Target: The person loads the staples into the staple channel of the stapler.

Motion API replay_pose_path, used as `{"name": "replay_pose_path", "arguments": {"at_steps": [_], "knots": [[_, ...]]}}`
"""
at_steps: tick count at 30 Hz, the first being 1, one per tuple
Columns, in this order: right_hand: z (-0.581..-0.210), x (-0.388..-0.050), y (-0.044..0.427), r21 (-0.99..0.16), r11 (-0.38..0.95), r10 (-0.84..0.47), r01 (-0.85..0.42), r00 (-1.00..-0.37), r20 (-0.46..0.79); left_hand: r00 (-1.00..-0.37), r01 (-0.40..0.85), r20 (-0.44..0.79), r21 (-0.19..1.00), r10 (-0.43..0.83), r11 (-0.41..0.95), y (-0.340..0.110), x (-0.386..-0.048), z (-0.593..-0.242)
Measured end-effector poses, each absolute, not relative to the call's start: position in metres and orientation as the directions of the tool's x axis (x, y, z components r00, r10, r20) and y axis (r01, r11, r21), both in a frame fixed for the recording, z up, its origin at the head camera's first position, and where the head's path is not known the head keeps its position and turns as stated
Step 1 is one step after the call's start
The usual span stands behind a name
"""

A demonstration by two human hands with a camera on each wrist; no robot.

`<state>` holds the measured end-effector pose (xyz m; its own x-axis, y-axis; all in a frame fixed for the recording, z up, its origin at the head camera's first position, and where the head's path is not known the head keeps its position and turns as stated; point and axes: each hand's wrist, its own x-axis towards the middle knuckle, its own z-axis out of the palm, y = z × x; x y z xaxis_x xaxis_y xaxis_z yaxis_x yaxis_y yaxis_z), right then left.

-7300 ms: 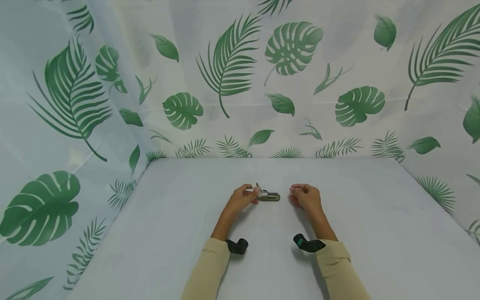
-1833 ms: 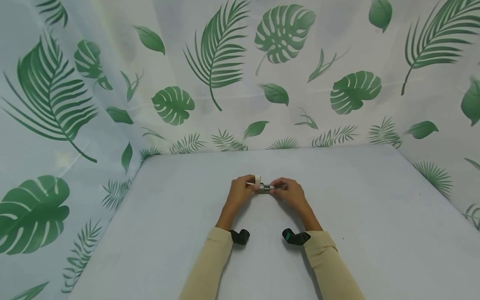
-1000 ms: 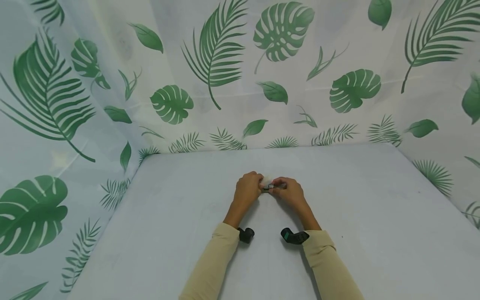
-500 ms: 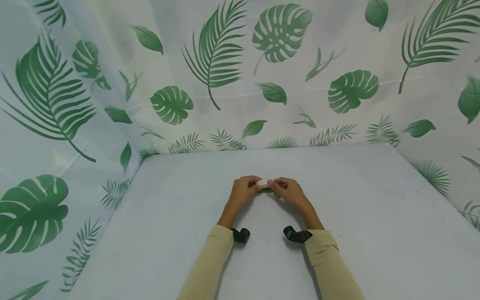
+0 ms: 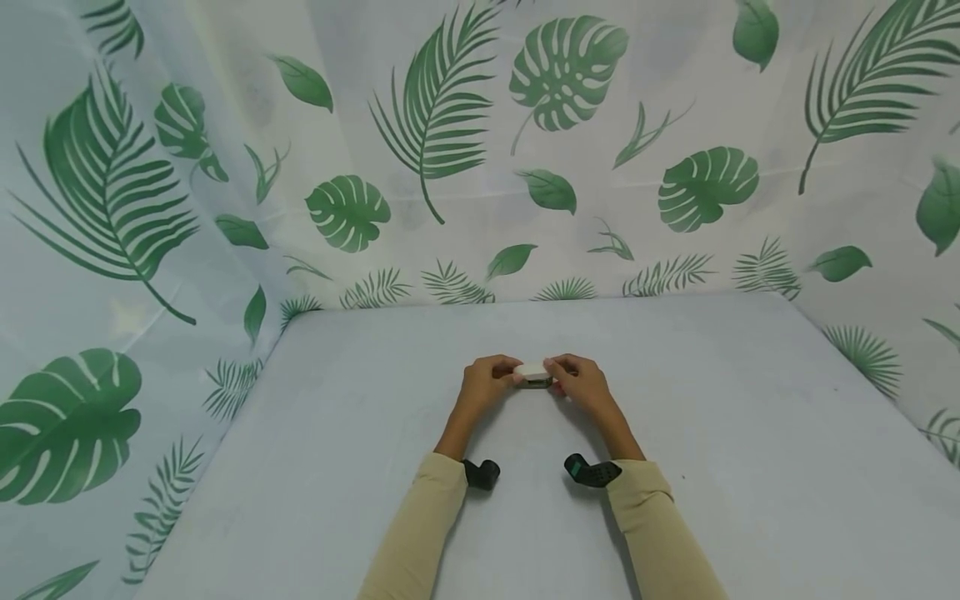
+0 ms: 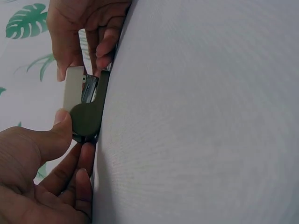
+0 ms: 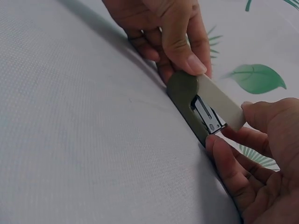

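Note:
A small stapler (image 5: pixel 535 374) with a cream top cover (image 7: pixel 223 103) and an olive-green base (image 6: pixel 89 116) sits on the table between both hands. Its metal magazine (image 7: pixel 208 116) shows in the gap between cover and base. My left hand (image 5: pixel 483 385) grips the rounded hinge end, thumb on the cover and fingers at the far side. At the front end my right hand (image 5: pixel 583 386) pinches the stapler, its thumb against the tip of the cover. Part of the stapler is hidden behind the fingers in the head view.
A white cloth covers the table (image 5: pixel 375 350). Behind it and at the sides hangs a white curtain (image 5: pixel 465 250) printed with green leaves. Black wrist cameras (image 5: pixel 482 474) sit at the beige sleeves.
The stapler's cream cover, swung up earlier, now lies down over the magazine. My right hand, apart from the stapler at first, has moved left and now holds its front end.

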<state>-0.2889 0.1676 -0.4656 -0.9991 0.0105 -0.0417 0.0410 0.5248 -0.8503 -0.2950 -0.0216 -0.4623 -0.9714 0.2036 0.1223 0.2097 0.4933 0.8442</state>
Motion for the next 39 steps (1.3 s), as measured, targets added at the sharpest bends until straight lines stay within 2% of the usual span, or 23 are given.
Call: {"name": "replay_pose_path", "arguments": {"at_steps": [31,39], "knots": [[-0.4685,-0.2919,0.1676,-0.860,0.510,0.016,0.023,-1.000,-0.018,-0.975,0.204,0.126,0.834,0.183,0.513,-0.0196,-0.2968,-0.4652],[-0.4654,-0.2945,0.1705,-0.892,0.449,-0.084,-0.049,-0.996,0.012,-0.976,0.198,0.122,0.836,0.179,0.511,-0.0202,-0.2974,-0.4648]]}}
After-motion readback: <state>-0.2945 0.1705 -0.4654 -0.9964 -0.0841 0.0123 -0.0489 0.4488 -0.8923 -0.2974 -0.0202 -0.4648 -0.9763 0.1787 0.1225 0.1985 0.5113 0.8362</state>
